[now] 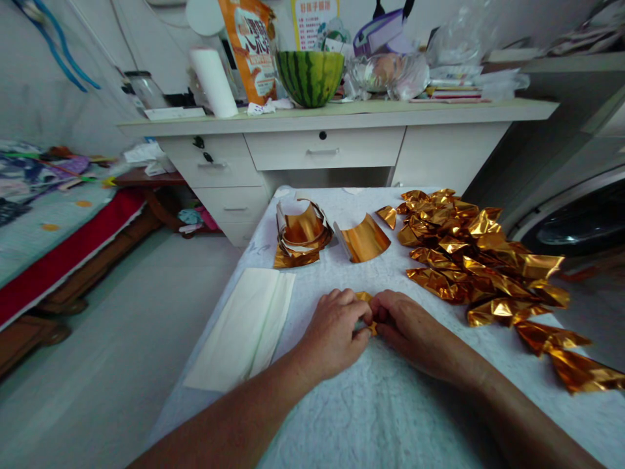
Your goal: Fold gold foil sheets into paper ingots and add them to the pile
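Pinching gold foil piece (374, 329) between left hand (334, 335) and right hand (407, 329) — both grips narrow, closed on it. Foil lies between them, just above cloth (342, 417); neither hand clearly nearer — long axis hidden by fingers, cannot tell.

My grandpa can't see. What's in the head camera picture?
A left hand and right hand pinch a gold foil piece over a cloth-covered table. Crinkled gold pieces lie right, curled gold sheets beyond, pale sheets left. Behind, half a watermelon sits on a desk.
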A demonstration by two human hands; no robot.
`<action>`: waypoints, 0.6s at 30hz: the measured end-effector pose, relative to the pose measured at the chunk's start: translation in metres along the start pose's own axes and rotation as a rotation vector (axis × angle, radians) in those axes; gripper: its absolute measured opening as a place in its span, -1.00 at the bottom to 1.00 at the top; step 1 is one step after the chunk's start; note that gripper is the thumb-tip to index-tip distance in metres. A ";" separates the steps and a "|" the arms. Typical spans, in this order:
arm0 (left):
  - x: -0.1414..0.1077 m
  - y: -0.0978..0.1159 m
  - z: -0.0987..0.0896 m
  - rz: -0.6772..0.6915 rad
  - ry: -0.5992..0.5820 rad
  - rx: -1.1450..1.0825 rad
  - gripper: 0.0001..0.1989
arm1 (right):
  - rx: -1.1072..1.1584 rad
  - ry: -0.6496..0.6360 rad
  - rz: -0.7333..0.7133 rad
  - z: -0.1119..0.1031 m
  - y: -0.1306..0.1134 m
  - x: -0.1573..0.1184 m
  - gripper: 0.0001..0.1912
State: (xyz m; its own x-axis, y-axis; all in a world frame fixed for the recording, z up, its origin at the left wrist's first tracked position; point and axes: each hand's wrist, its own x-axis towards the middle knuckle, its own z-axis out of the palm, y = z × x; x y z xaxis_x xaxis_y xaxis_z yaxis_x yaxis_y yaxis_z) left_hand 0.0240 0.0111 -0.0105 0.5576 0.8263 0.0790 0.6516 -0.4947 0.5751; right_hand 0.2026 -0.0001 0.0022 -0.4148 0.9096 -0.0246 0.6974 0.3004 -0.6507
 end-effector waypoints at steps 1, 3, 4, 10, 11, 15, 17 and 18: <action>0.000 0.000 -0.001 -0.002 -0.002 -0.004 -0.93 | -0.009 0.002 0.003 0.001 0.001 0.000 -0.86; -0.001 0.000 -0.002 -0.004 -0.009 -0.014 -0.94 | -0.027 0.015 0.004 0.004 0.002 0.000 -0.89; -0.001 0.000 -0.003 -0.003 -0.016 -0.020 -0.94 | -0.035 0.023 0.001 0.005 0.002 0.000 -0.90; -0.001 -0.001 -0.006 0.004 -0.053 -0.035 -0.93 | -0.072 0.052 -0.003 0.009 0.002 0.000 -0.91; -0.001 -0.001 -0.006 0.005 -0.052 -0.034 -0.93 | -0.071 0.051 -0.001 0.009 0.002 0.000 -0.91; 0.000 -0.002 -0.006 0.008 -0.053 -0.029 -0.93 | -0.064 0.035 0.014 0.007 -0.001 0.000 -0.92; 0.000 -0.002 -0.006 0.001 -0.060 -0.031 -0.93 | -0.056 0.024 0.027 0.006 -0.002 0.001 -0.90; 0.000 -0.001 -0.006 -0.003 -0.066 -0.033 -0.93 | -0.051 0.018 0.033 0.005 -0.003 0.001 -0.89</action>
State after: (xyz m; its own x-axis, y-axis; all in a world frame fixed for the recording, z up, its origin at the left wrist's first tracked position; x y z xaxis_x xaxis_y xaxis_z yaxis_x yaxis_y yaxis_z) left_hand 0.0199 0.0136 -0.0063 0.5890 0.8078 0.0239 0.6369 -0.4822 0.6015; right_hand 0.1973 -0.0016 -0.0003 -0.3808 0.9241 -0.0315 0.7397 0.2841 -0.6100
